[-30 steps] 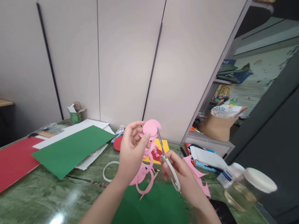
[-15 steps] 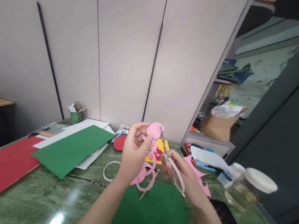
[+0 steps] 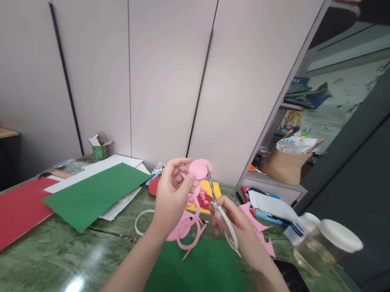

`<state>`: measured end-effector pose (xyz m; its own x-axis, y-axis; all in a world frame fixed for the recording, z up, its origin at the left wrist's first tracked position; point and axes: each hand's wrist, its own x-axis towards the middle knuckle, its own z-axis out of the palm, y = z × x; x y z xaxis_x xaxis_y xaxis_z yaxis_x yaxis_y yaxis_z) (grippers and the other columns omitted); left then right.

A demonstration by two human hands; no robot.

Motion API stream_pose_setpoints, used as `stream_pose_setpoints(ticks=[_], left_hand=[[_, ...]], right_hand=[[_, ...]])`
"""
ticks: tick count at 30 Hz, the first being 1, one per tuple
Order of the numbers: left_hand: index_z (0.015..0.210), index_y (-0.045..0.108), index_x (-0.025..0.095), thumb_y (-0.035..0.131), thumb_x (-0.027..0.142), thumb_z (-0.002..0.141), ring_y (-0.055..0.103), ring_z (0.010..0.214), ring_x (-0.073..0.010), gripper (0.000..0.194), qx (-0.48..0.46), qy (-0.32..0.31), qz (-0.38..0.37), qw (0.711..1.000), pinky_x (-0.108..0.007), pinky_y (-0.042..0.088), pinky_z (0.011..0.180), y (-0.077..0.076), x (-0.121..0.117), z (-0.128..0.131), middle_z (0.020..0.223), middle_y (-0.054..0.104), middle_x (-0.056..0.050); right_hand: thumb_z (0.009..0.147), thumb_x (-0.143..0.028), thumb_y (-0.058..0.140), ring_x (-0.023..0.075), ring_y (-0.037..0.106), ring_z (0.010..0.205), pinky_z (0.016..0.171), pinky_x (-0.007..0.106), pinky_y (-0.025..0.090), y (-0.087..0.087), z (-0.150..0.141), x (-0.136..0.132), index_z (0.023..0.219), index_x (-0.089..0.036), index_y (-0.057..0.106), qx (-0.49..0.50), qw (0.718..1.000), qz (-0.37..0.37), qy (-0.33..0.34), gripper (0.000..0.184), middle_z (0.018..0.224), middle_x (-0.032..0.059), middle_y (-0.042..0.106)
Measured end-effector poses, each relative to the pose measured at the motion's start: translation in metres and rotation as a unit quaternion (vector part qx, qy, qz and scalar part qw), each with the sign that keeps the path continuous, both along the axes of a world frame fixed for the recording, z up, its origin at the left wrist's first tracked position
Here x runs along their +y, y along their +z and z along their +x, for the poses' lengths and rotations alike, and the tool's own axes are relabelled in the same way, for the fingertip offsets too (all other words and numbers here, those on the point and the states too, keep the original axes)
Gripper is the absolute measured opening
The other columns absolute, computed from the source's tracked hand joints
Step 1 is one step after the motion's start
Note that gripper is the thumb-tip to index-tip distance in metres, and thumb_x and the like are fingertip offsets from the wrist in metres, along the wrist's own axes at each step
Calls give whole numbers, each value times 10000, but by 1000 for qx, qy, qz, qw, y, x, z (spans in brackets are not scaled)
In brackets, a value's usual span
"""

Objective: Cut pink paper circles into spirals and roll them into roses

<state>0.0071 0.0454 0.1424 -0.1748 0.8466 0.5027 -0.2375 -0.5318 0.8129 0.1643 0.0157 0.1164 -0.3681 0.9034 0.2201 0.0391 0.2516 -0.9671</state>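
Pinched between thumb and fingers of my left hand (image 3: 173, 191) is a piece of pink paper (image 3: 199, 169) with a rounded outline, held up above the table. My right hand (image 3: 231, 219) grips white-handled scissors (image 3: 226, 226), their blades pointing up and touching the right edge of the pink paper. Below hang or lie curled pink paper strips (image 3: 188, 240); whether they join the held piece I cannot tell. Behind the hands, small pink bits rest on a red oval on a yellow sheet (image 3: 215, 190).
Green paper (image 3: 198, 276) lies in front, with another green sheet (image 3: 95, 196) and red paper (image 3: 6, 219) at left. A roll of white tape (image 3: 143, 222) sits left of my hands. Pink scraps (image 3: 255, 219), a lidded jar (image 3: 323, 248) and a dark tablet-like slab (image 3: 295, 286) are at right.
My left hand has shifted slightly left with the pink paper. The scissor blades look closer together, and the pink flap at the paper's right edge no longer sticks out.
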Motion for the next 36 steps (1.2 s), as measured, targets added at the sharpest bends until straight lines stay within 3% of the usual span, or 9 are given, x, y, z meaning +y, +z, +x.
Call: stream_pose_setpoints(ticks=[19,25,36], left_hand=[[963,551,218,577,269,809,509,555,-30,164,-15,17,14,1000,-142,450,508,0,0,0,847,557,13],[1016,549,210,600,238,786,525,586,-47,237,-1,10,9,1000,-153,460,529,3,-4,3,834,572,2],[992,574,204,588,230,773,473,546,-61,221,12,17,-13,1000,-148,406,443,4,-6,2,754,527,7]], right_hand=[[868,-439,497,86,411,581,539,207,333,1,0,0,783,-205,409,-35,999,-3,-19,264,648,-54,430],[865,-448,500,81,393,564,516,199,313,2,-2,0,778,-204,419,-22,999,8,-27,271,630,-58,434],[856,-493,492,100,398,598,552,230,325,0,-2,0,782,-209,412,-8,1000,14,-4,304,682,-35,446]])
